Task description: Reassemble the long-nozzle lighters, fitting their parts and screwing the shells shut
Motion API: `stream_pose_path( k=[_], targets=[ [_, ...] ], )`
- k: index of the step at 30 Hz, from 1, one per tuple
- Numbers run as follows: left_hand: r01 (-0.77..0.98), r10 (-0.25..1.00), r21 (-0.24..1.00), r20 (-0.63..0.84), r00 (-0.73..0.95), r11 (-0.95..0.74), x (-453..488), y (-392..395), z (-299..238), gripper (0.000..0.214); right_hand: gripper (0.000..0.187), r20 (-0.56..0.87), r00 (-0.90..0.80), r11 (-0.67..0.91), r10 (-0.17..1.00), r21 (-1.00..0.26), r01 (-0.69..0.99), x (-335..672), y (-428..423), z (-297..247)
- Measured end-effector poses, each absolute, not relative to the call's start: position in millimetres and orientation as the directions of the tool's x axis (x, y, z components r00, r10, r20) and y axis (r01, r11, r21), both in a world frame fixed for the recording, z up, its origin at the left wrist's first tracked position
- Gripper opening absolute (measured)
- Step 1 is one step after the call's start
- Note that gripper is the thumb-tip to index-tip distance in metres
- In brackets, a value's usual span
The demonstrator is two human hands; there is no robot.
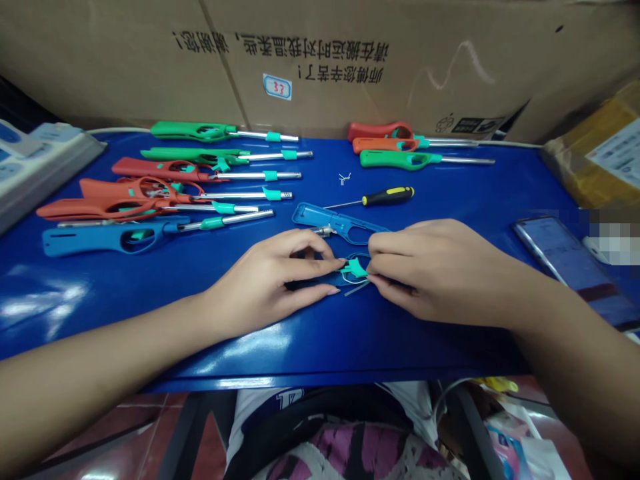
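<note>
Between my hands lies a blue lighter half-shell (342, 279), open side up, with a teal trigger (356, 268) and a thin white wire in it. My left hand (280, 273) grips the shell's left part, its fingertips by the trigger. The fingers of my right hand (440, 273) are pinched at the trigger's right end and cover part of the shell. Just beyond, the other blue half-shell (320, 215) rests on the table, partly behind my right fingers. A small metallic part (324, 231) sits beside it.
A black-and-yellow screwdriver (393, 195) lies behind the shells, near tiny white pieces (345, 179). Several long-necked lighters (165, 172) are lined up at left, and a few more, including a green lighter (400, 159), at back right. A phone (565, 260) lies right; a cardboard box (320, 100) stands behind.
</note>
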State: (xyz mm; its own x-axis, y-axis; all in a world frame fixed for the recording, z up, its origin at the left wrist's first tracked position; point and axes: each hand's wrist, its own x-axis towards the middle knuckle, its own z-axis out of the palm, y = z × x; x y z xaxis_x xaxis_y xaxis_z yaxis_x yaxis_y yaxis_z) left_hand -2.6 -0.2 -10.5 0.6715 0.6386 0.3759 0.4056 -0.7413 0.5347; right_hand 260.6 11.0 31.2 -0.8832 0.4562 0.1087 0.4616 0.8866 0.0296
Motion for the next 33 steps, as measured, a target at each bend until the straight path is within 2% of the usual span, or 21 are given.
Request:
stream_pose_path(
  k=[16,33],
  targets=[
    [0.405,0.591,0.469,0.372,0.715,-0.785,-4.2,4.5,-15.2,0.037,0.029,0.102,-0.883,0.871,0.459,0.144,0.47,260.7,14.4,32.3],
    [0.424,0.565,0.411,0.328,0.757,-0.807,-1.5,5.7,-16.1,0.041,0.027,0.118,-0.878,0.859,0.464,0.183,0.478,263.0,14.0,33.2]
  ],
)
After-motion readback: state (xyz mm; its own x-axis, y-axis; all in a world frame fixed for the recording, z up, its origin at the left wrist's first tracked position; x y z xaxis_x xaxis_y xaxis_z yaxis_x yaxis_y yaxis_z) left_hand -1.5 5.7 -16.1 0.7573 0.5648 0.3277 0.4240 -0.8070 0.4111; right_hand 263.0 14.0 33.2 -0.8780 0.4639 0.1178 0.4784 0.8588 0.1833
